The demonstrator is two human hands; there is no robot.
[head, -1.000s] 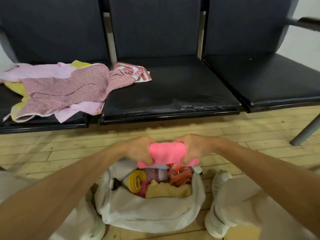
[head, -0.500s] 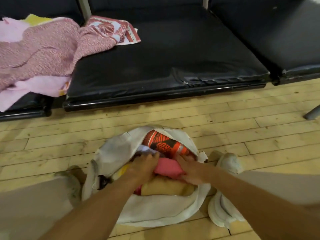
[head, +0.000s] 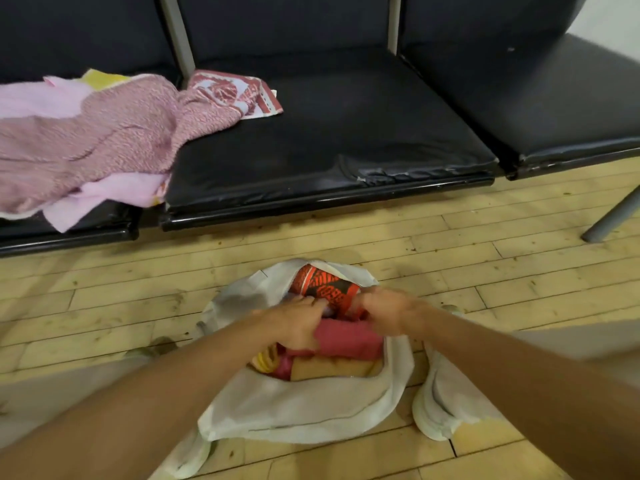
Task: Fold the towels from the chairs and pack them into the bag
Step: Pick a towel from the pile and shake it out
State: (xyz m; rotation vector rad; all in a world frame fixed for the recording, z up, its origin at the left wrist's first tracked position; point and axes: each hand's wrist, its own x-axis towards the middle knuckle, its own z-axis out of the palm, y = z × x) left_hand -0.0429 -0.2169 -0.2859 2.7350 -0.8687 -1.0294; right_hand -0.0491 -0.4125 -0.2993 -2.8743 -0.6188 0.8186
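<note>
A white bag [head: 294, 410] lies open on the wooden floor between my feet. Both hands are inside its mouth, pressed on a folded pink towel [head: 349, 339]. My left hand [head: 298, 323] grips the towel's left end and my right hand [head: 391, 310] holds its right end. An orange-and-black patterned cloth [head: 325, 285], a tan towel [head: 332, 368] and a yellow one [head: 265, 356] also sit in the bag. A heap of unfolded towels [head: 100, 140] in pink, mauve and yellow lies on the left chair seat, with a red-and-white one [head: 239, 91] spilling onto the middle seat.
Three black padded chairs [head: 329, 140] stand in a row behind the bag; a grey chair leg [head: 613, 216] angles down at the right. My white shoe [head: 436, 400] rests just right of the bag.
The pink towel has gone from above the bag down into it, and both hands have pushed it deeper. The view has tilted down and shifted slightly.
</note>
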